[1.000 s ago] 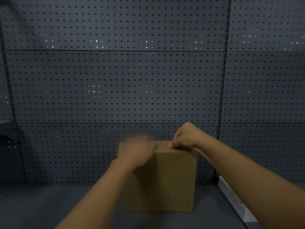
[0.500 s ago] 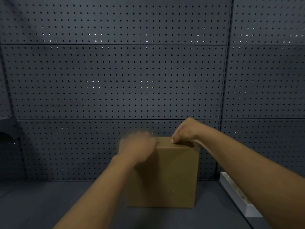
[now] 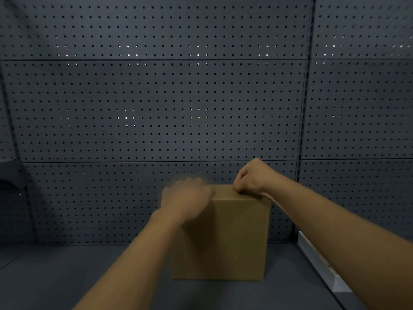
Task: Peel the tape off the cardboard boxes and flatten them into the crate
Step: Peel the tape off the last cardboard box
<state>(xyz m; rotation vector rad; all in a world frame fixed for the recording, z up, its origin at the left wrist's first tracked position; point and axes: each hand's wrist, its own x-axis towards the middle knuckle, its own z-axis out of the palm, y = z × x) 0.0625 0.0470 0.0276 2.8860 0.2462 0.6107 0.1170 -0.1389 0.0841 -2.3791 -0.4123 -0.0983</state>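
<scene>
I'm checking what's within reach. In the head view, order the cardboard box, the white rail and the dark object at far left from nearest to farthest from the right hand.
1. cardboard box, under the right hand.
2. white rail, lower right.
3. dark object, far left.

Workshop bay, dark pegboard wall (image 3: 156,104)

Two bare arms come in from the bottom, and no sleeves show on them. The left hand (image 3: 186,199) looks blurry, so its fingers are hard to make out. The right hand (image 3: 251,179) looks sharp, and it has no glove, ring or watch on it.
</scene>
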